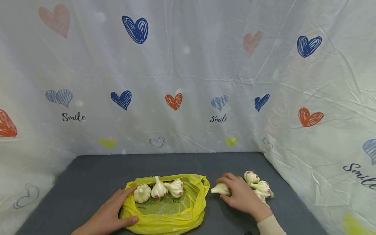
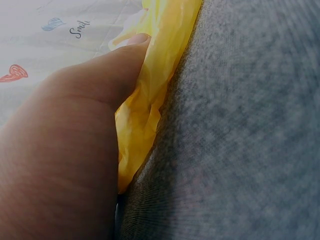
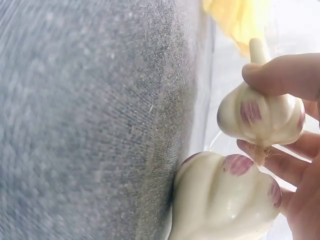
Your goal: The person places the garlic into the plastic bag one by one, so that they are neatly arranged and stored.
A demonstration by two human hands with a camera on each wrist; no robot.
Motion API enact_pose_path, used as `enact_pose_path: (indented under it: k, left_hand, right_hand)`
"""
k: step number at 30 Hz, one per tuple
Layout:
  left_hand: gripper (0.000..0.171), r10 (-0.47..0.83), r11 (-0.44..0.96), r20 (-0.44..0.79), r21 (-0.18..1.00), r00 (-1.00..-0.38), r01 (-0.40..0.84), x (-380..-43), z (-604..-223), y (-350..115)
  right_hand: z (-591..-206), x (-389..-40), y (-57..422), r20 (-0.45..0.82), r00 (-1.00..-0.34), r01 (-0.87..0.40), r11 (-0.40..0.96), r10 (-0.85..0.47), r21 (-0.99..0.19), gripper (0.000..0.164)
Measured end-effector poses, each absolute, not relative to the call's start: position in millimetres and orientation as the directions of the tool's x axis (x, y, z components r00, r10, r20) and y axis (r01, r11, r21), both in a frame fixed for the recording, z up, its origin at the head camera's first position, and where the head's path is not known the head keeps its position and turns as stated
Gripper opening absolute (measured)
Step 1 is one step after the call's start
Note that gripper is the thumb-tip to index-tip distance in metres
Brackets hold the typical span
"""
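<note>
Just right of the bag point(image 1: 199, 209), right hand point(image 1: 239, 193) pinches a garlic bulb point(image 1: 221, 188). At bag's left: left hand point(image 1: 111, 209), spread, touching it. Inside bag: three bulbs point(image 1: 159, 190). Farther right of bag, on tabletop point(image 1: 226, 163): bulb cluster point(image 1: 262, 187).

The left hand point(image 1: 113, 209) spreads thumb from fingers; the right hand point(image 1: 241, 195) pinches.

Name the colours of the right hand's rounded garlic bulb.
Garlic bulb: white, purple patches; best in right wrist view.
</note>
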State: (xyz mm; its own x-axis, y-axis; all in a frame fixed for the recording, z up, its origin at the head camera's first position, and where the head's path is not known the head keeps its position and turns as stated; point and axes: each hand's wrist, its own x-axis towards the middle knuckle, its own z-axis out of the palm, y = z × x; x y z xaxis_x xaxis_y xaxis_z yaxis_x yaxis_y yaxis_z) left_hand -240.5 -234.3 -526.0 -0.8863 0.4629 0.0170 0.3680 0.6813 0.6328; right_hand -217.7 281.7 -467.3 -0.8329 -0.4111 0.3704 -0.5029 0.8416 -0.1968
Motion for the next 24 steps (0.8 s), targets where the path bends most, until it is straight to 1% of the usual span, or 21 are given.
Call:
enact_pose_path:
  k: [10, 19, 24]
  left_hand:
    - [0.092, 0.461, 0.682, 0.026, 0.629, -0.887, 0.374, -238.1, -523.2, -232.8]
    - [0.091, 0.460, 0.681, 0.013, 0.636, -0.888, 0.363, -238.4, -523.8, -232.7]
    - [0.091, 0.455, 0.682, 0.019, 0.635, -0.890, 0.363, -238.3, -523.4, -232.7]
  right_hand:
    - [-456.4, -218.3, 275.0, 0.366, -0.844, -0.492, 0.837, -0.392, -0.239, 0.043]
    - [-450.4, -225.9, 266.9, 0.394, -0.824, -0.534, 0.789, -0.407, -0.304, 0.044]
    - [-443.3, -228.7, 260.8, 0.372, -0.832, -0.533, 0.778, -0.411, -0.333, 0.043]
